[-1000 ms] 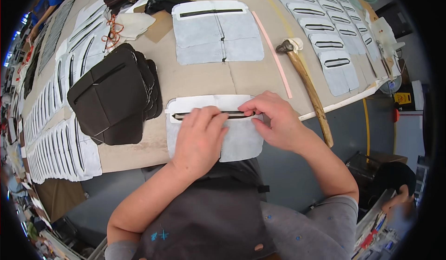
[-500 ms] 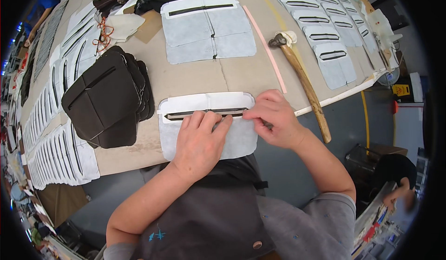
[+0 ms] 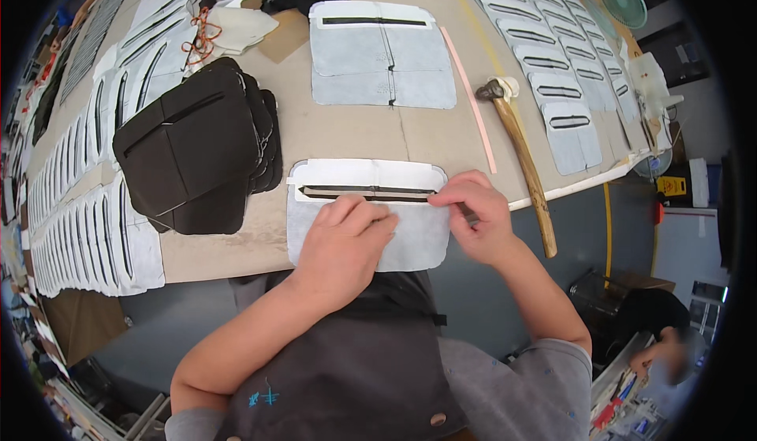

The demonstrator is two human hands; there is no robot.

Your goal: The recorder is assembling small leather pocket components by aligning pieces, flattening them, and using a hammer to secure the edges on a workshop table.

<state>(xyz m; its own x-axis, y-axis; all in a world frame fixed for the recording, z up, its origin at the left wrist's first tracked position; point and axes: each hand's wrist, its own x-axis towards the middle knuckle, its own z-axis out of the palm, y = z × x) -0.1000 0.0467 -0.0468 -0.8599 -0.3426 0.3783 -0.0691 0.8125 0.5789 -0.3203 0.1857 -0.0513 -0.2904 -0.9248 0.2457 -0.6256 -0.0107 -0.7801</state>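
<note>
Pressing flat with fingers spread, the left hand [image 3: 341,244] lies on a pale grey rectangular leather panel with a white strip and a long dark slot along its top [image 3: 410,240], which sits at the near edge of the tan tabletop [image 3: 347,133], right in front of the person. The right hand [image 3: 477,216] rests on the panel's right end, its fingers closed around a thin dark tool [image 3: 468,215] at the end of the slot; what kind of tool it is cannot be made out.

Just left of the panel sits a stack of black leather pieces [image 3: 193,149]. Farther back, toward the middle of the tabletop, lies a second grey panel of the same kind [image 3: 382,66]. A wooden-handled hammer [image 3: 524,157] lies to the right, running toward the near edge and over it, beside a thin pink strip [image 3: 469,98]. Rows of overlapping grey slotted panels line the left edge [image 3: 87,228] and the far right corner [image 3: 552,70].
</note>
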